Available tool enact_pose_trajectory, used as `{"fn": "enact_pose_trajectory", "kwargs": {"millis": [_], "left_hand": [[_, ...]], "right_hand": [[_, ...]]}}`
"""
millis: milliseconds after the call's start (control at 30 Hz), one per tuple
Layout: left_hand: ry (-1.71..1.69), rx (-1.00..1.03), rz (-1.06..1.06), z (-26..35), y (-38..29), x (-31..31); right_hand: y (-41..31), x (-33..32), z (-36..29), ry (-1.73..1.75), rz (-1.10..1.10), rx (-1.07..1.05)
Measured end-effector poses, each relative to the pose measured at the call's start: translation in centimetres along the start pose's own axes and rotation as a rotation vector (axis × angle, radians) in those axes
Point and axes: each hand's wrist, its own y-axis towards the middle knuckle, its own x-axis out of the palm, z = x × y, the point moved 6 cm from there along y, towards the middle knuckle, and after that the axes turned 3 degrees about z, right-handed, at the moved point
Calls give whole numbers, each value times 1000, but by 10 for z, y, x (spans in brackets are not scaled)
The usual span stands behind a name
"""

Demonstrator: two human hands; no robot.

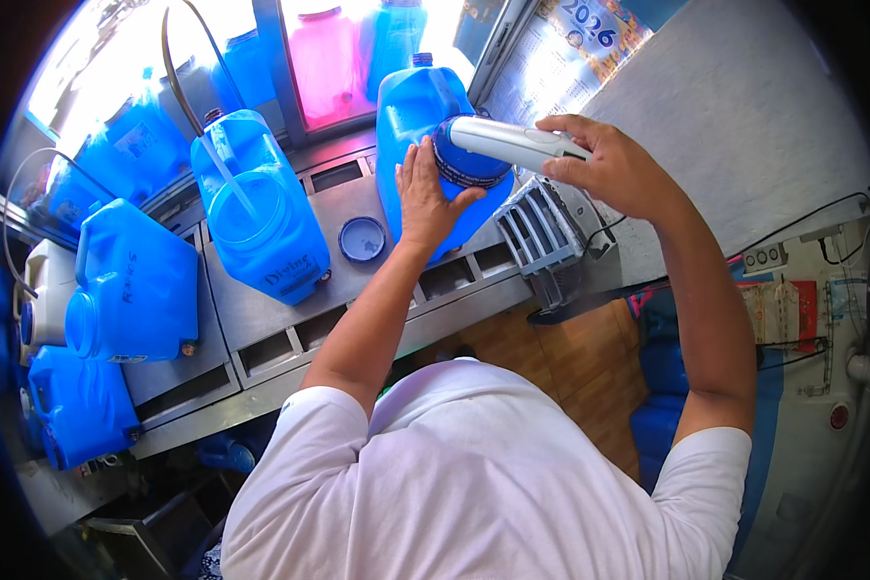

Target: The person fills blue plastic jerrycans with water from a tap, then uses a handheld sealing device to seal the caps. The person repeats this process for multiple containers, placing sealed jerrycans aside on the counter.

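My right hand (602, 163) is closed on the handle of a light grey handheld device (504, 141), probably a heat gun. Its front end lies over a dark blue screw cap (471, 163) on a blue plastic water jug (409, 109). A dark band bearing writing runs around the cap. My left hand (429, 196) rests against the cap's left side and the jug, fingers spread. To the left, a second blue jug (297, 246) has its wide mouth uncovered, with a filling tube (225, 174) reaching over it. A loose blue cap (362, 240) lies between the two jugs.
Several more jugs, one of them blue (159, 275), stand at the left. The metal counter (261, 319) has slotted openings. A slatted grey holder (540, 225) is at its right end, near a power cord (797, 217). Behind, a window (290, 65) shows pink and blue containers.
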Motion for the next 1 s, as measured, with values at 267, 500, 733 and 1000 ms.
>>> {"fn": "enact_pose_trajectory", "kwargs": {"millis": [267, 500, 733, 1000], "left_hand": [[-52, 15, 27, -3, 1, 2], [-187, -21, -41, -7, 17, -9], [8, 56, -120, 8, 30, -9], [-360, -115, -56, -3, 26, -3]], "right_hand": [[22, -13, 14, 32, 24, -8], [34, -48, 37, -31, 5, -31], [32, -80, 78, 5, -105, 19], [80, -72, 67, -64, -153, -143]]}}
